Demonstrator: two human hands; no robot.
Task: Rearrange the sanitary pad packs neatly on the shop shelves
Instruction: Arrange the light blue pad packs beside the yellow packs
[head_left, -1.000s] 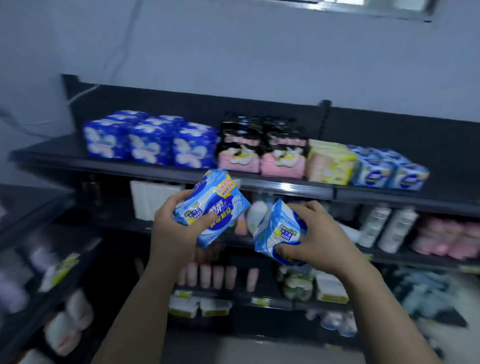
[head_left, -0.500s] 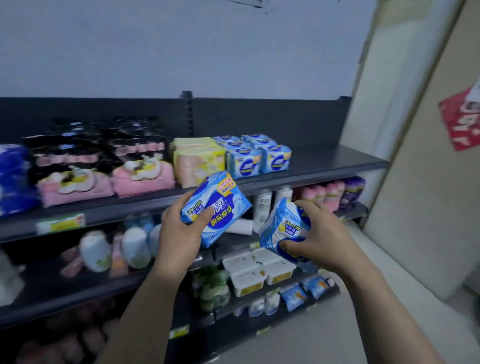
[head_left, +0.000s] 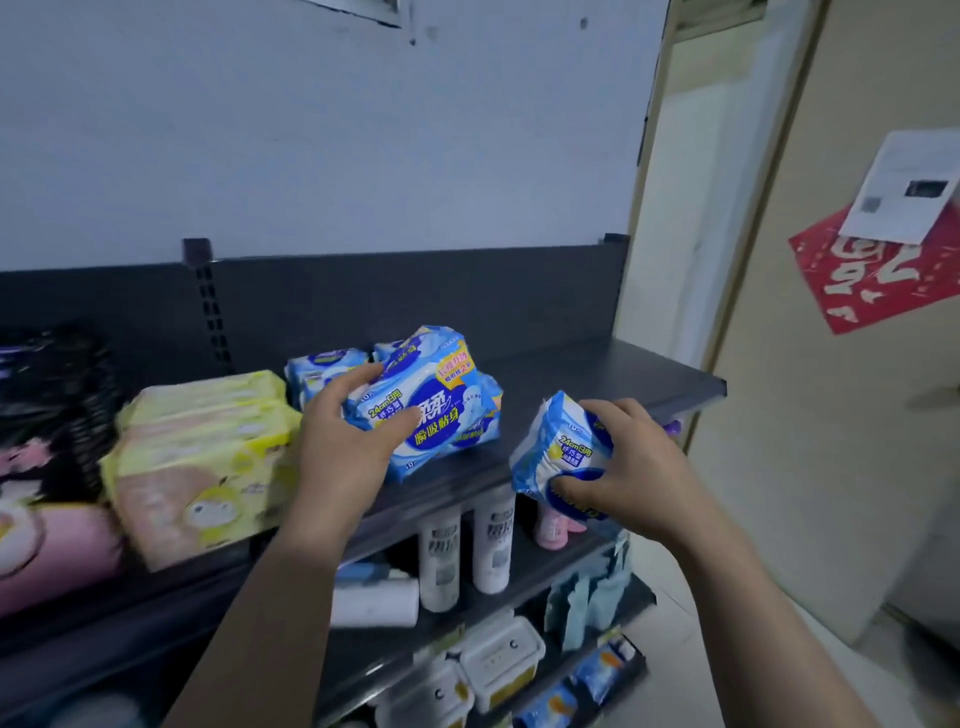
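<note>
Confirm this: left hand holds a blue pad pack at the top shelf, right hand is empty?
No. The head view shows the right hand gripping a second blue pack. The left hand does hold a blue pad pack at the top shelf.

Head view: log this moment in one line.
left hand: grips blue pad pack at top shelf | right hand: grips second blue pack in front of it

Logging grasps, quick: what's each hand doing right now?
Left hand: gripping a blue pad pack.
Right hand: gripping a second blue pad pack.
</note>
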